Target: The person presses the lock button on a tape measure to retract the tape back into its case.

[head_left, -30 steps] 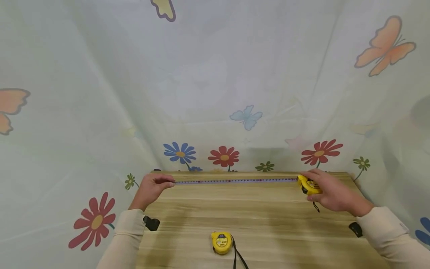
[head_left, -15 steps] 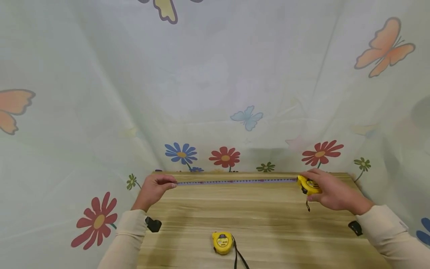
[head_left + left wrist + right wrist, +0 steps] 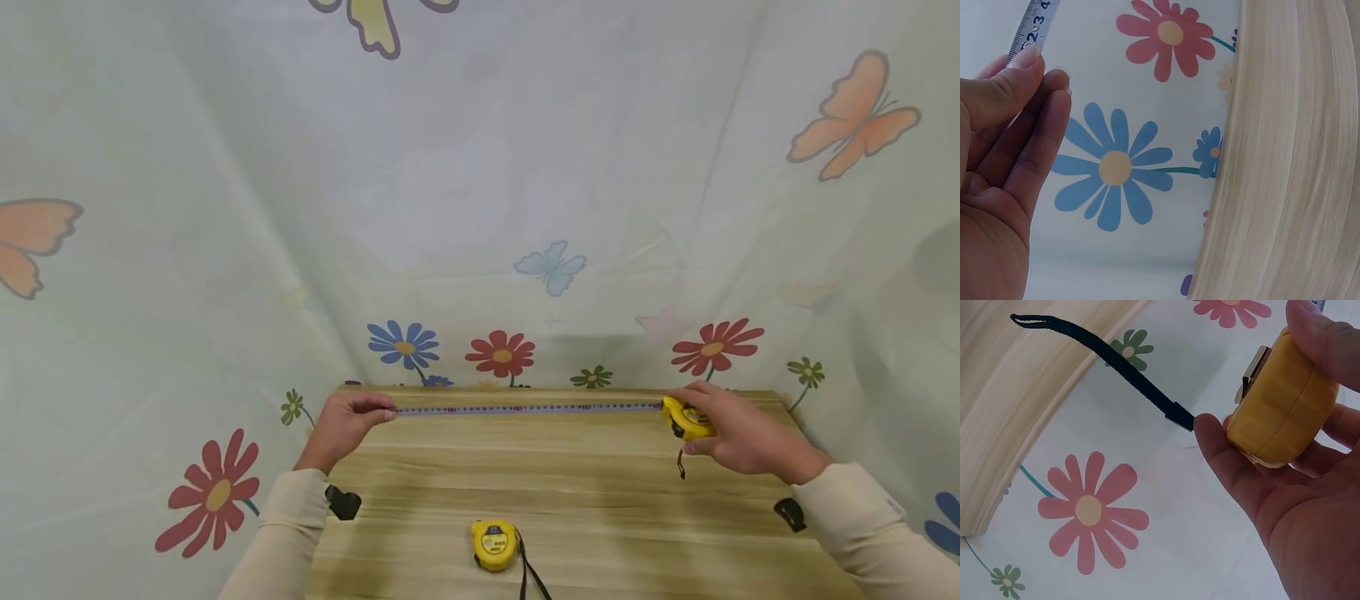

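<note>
A yellow tape measure [image 3: 686,421] is gripped by my right hand [image 3: 746,432], its black wrist strap [image 3: 1122,365] dangling from the case. From it a white blade [image 3: 532,409] with dark numbers runs straight across to the left. At the blade's far end my left hand [image 3: 343,423] pinches it between thumb and fingers. Low numbers on the blade [image 3: 1034,28] show beside the thumb in the left wrist view. The case [image 3: 1285,403] sits between thumb and fingers in the right wrist view. The blade's end tip is hidden by my left fingers.
A second yellow tape measure [image 3: 494,546] with a black strap lies on the wooden table [image 3: 585,487] near the front. Fabric walls [image 3: 450,183] printed with flowers and butterflies rise behind the table and at both sides.
The blade stays stretched between both hands, and each hand keeps its hold. The strap under the right hand has swung a little to the left. The head view has shifted slightly.
</note>
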`<action>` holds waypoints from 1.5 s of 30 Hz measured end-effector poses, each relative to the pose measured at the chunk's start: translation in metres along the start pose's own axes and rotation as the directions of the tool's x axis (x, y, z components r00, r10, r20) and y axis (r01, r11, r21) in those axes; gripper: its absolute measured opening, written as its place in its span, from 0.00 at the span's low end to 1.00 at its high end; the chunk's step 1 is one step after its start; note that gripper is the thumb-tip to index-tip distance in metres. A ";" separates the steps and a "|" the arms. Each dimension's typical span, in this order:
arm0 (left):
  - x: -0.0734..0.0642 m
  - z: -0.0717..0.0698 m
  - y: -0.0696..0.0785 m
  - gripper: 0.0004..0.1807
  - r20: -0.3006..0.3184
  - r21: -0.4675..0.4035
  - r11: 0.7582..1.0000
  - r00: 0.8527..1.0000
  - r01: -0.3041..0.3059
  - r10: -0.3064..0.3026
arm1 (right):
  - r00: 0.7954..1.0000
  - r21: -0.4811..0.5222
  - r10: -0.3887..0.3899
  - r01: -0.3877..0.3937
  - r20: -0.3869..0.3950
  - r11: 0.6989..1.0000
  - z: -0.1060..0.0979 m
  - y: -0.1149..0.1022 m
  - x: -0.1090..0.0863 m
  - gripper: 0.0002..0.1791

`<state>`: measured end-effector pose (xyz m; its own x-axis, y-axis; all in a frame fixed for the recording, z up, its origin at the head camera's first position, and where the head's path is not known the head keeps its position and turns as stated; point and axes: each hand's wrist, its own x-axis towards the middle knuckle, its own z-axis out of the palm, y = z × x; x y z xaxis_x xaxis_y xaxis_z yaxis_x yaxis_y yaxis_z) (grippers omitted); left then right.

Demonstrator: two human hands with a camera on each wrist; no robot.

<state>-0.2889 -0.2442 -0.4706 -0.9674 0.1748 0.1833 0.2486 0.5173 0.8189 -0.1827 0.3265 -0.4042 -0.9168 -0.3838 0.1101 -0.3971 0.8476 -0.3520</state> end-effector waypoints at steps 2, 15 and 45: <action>0.000 0.000 0.001 0.05 -0.003 -0.001 1.000 1.000 -0.001 0.001 | 1.000 0.001 0.000 0.000 -0.001 1.000 0.001 0.000 0.000 0.38; -0.004 0.000 -0.003 0.05 -0.019 0.001 1.000 1.000 -0.024 0.024 | 1.000 0.000 -0.009 0.009 0.005 1.000 0.003 -0.001 0.004 0.37; 0.001 0.011 0.000 0.04 -0.041 -0.026 0.995 0.995 -0.097 0.095 | 1.000 0.006 0.009 -0.010 0.016 1.000 0.008 -0.004 0.004 0.38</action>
<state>-0.2892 -0.2348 -0.4767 -0.9404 0.1893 0.2825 0.3395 0.4758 0.8113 -0.1843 0.3192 -0.4100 -0.9197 -0.3818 0.0916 -0.3881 0.8490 -0.3586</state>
